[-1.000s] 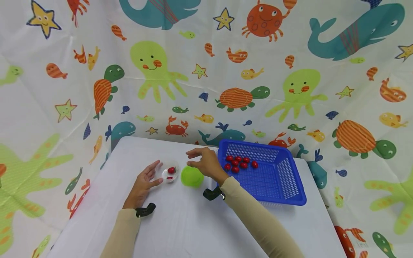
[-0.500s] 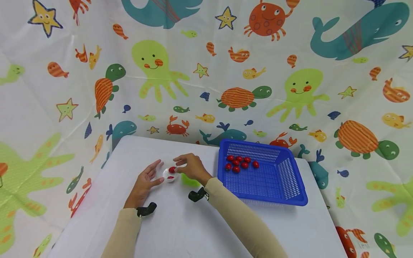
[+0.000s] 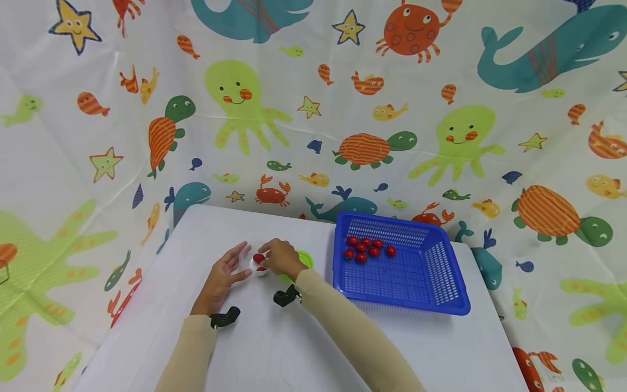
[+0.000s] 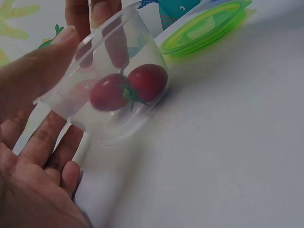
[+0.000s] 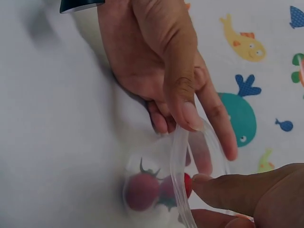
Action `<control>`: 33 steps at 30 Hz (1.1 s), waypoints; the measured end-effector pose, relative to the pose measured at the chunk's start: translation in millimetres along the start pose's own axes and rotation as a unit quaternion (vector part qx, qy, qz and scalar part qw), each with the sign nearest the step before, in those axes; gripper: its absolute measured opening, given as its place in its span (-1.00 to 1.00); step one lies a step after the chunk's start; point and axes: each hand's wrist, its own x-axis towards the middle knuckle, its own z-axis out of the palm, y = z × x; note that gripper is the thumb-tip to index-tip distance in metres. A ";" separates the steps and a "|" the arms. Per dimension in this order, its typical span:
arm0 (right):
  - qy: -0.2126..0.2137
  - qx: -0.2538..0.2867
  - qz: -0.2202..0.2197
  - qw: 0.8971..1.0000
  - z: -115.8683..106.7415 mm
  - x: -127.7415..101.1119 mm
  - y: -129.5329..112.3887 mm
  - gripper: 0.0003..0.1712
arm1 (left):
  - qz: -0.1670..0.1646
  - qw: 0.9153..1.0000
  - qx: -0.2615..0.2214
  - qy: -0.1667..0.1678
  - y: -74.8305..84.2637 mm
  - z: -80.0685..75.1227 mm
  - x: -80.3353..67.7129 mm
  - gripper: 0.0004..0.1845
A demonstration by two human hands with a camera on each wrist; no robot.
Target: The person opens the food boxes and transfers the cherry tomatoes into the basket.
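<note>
Two cherry tomatoes (image 4: pixel 128 88) are revealed by the left wrist view inside the clear plastic cup (image 4: pixel 107 95), left of the blue basket (image 3: pixel 441 283), steadied by the spread left hand (image 3: pixel 220 277) and pinched at its rim by the right hand (image 3: pixel 280 257).

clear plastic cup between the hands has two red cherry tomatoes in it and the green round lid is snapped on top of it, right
Not quite. The green round lid is off, lying on the white table behind the clear plastic cup, as the left wrist view shows. The two red cherry tomatoes are inside.
</note>
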 end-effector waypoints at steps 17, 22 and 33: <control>-0.039 0.034 0.033 0.998 8.6 16.6 -10.0 -0.46 | 0.006 1.000 -0.003 0.001 1.9 3.9 1.8 -0.11; -0.062 0.059 0.043 0.995 9.5 20.6 -9.9 -0.57 | 0.003 1.000 -0.003 0.000 1.6 4.3 1.3 -0.13; -0.055 0.074 0.020 0.996 14.2 16.9 -12.0 -0.67 | 0.004 1.000 0.002 0.004 0.6 -1.4 0.4 -0.10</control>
